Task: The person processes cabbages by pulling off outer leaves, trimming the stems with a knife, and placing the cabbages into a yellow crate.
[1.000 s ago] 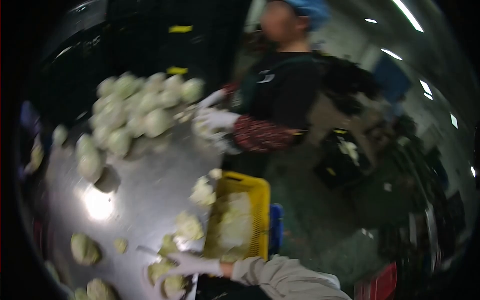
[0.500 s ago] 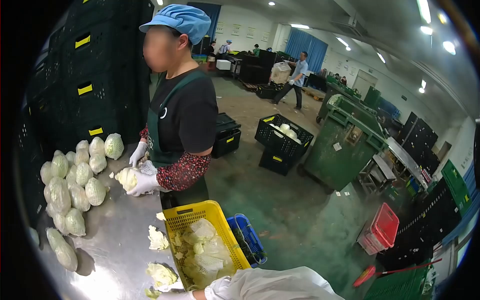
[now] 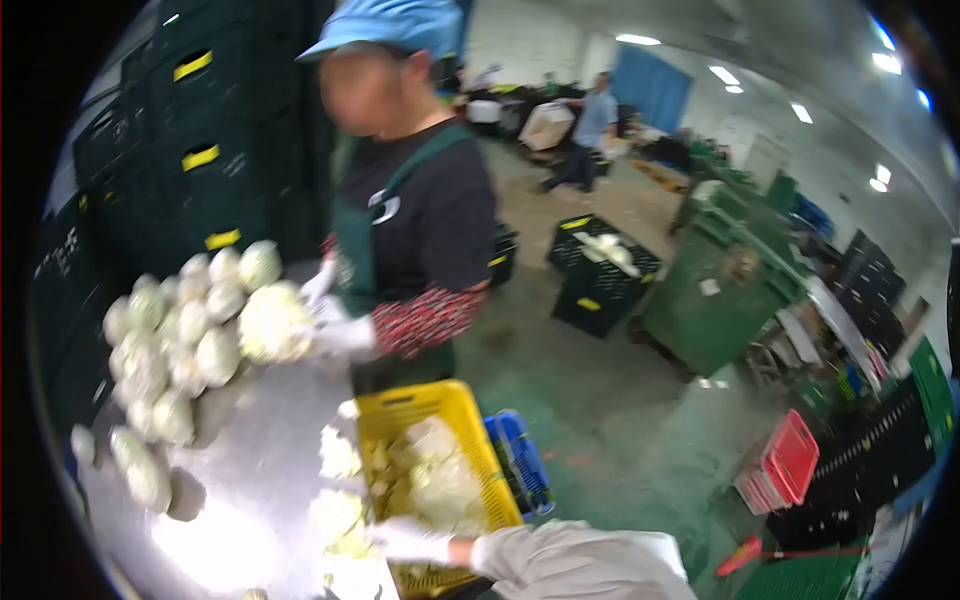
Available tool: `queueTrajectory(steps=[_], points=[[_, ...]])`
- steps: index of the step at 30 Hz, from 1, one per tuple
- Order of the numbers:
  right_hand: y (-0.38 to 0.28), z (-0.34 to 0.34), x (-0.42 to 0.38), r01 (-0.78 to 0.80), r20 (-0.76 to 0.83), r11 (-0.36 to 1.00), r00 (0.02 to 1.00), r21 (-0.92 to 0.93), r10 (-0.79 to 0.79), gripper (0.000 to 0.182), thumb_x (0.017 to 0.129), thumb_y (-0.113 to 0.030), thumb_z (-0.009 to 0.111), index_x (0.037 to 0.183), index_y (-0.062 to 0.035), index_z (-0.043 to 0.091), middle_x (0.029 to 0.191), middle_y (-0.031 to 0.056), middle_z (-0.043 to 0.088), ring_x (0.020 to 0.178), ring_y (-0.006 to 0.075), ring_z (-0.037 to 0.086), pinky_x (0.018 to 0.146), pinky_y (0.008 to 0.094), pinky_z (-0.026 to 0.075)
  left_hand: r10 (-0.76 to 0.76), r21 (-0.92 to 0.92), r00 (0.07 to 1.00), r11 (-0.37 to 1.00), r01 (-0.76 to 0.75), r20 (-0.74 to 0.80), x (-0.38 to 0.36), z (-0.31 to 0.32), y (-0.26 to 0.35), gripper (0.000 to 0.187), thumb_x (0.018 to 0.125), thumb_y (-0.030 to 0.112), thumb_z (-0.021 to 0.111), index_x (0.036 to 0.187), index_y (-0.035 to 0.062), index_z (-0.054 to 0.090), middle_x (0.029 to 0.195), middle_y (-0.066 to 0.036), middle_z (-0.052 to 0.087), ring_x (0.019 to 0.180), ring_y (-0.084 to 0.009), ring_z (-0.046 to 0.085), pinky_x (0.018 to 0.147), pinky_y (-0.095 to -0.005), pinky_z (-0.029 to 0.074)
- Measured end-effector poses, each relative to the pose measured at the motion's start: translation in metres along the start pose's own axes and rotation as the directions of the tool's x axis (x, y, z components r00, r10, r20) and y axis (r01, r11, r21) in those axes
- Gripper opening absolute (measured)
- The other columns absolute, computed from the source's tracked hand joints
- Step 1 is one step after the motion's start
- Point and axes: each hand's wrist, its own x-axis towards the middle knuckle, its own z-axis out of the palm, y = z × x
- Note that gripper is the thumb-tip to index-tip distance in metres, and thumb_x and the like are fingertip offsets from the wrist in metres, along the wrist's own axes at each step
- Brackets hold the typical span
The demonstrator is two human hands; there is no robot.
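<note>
The white-gloved right hand [image 3: 412, 543] reaches over the yellow perforated plastic basket's edge [image 3: 425, 390] to pale green cabbage leaves [image 3: 343, 522]; blur hides whether its fingers grip or merely touch them, and the left hand is out of view. The basket sits against the shiny metal tabletop [image 3: 225, 455], seemingly for easy reach, its near rim beneath the wrist. Farther off, a co-worker's gloved hand [image 3: 345, 337] steadies a pale cabbage head [image 3: 275, 322], partly blocking access to the heaped whitish-green cabbages [image 3: 142, 365] at left; a blue plastic basket [image 3: 522, 462] stands right
</note>
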Motion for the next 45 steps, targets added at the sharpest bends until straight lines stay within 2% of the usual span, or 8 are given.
queueTrajectory(steps=[4,5,6,10,18,27,42,45], points=[[0.045,-0.043,-0.039,0.039,-0.357,0.968,0.925,-0.247,-0.128,0.053,0.091,-0.028,0.073,0.139,-0.0093,0.059,0.135,0.0171,0.064,0.113,0.0342,0.067,0.096,0.0417,0.055,0.18,-0.136,0.944,0.965,-0.224,-0.276,-0.051,-0.009,-0.046,0.065,0.084,0.03,0.081,0.138,0.004,0.055,0.149,-0.03,0.047,0.139,-0.0435,0.049,0.112,-0.0524,0.045],[0.006,-0.082,-0.046,-0.027,-0.33,0.999,0.943,0.045,0.04,0.062,0.087,-0.026,0.078,0.142,-0.007,0.056,0.135,0.019,0.063,0.114,0.0341,0.068,0.097,0.0395,0.056,0.046,-0.318,0.949,0.936,-0.15,-0.312,-0.065,-0.007,-0.049,0.064,0.084,0.029,0.081,0.137,0.0036,0.055,0.148,-0.03,0.047,0.138,-0.0435,0.049,0.112,-0.0525,0.045],[0.009,-0.08,-0.045,-0.009,-0.331,0.999,0.944,-0.039,-0.004,0.065,0.089,-0.03,0.074,0.147,-0.0082,0.052,0.147,0.0198,0.056,0.123,0.0352,0.064,0.099,0.0414,0.055,-0.665,-0.886,0.743,0.389,0.254,-0.079,-0.076,0.0,-0.061,0.058,0.09,0.012,0.071,0.142,-0.0009,0.05,0.145,-0.022,0.052,0.135,-0.0327,0.053,0.108,-0.0456,0.049],[-0.05,-0.065,-0.036,-0.034,0.103,0.92,0.995,0.39,-0.007,0.079,0.084,-0.026,0.084,0.15,-0.0002,0.048,0.145,0.0164,0.057,0.119,0.0266,0.065,0.095,0.0368,0.054,-0.414,-0.315,0.89,0.885,0.344,-0.191,-0.065,0.01,-0.06,0.047,0.086,0.005,0.076,0.131,0.0024,0.061,0.129,-0.011,0.058,0.119,-0.0234,0.058,0.101,-0.0362,0.051],[-0.074,0.018,0.011,0.256,0.044,0.862,0.951,0.437,-0.305,0.093,0.084,-0.032,0.085,0.158,-0.0036,0.037,0.157,0.0224,0.046,0.147,0.0318,0.045,0.117,0.0369,0.04,-0.395,-0.296,0.905,0.893,0.339,-0.157,-0.038,0.02,-0.018,0.057,0.084,0.015,0.081,0.135,0.0,0.06,0.137,-0.019,0.05,0.13,-0.0337,0.052,0.111,-0.0434,0.044],[-0.104,0.005,0.014,0.64,0.01,0.768,0.768,-0.025,-0.64,0.036,0.083,-0.016,0.075,0.118,-0.0082,0.072,0.114,0.01,0.075,0.081,0.0284,0.075,0.072,0.0369,0.061,-0.394,-0.013,0.881,0.914,0.405,-0.26,-0.039,0.051,0.002,0.111,0.069,0.04,0.093,0.15,-0.0035,0.032,0.143,-0.028,0.037,0.134,-0.0459,0.043,0.113,-0.0511,0.04],[-0.138,0.006,-0.05,0.85,-0.009,0.43,0.454,0.306,-0.891,0.033,0.079,-0.008,0.076,0.112,-0.0033,0.073,0.101,0.0093,0.077,0.071,0.0201,0.073,0.062,0.0325,0.059,-0.497,-0.555,0.854,0.759,0.341,-0.155,-0.058,0.076,-0.026,0.113,0.066,0.023,0.098,0.151,-0.0025,0.029,0.142,-0.019,0.042,0.137,-0.0307,0.045,0.117,-0.0438,0.039],[-0.12,-0.018,-0.037,0.675,-0.093,0.649,0.715,0.35,-0.693,0.03,0.078,-0.003,0.077,0.108,-0.0028,0.073,0.106,0.011,0.077,0.079,0.0217,0.076,0.07,0.0322,0.062,-0.534,-0.592,0.837,0.714,0.373,-0.117,-0.046,0.065,-0.033,0.113,0.066,0.02,0.097,0.153,-0.0018,0.028,0.142,-0.019,0.042,0.137,-0.031,0.045,0.117,-0.0443,0.039]])
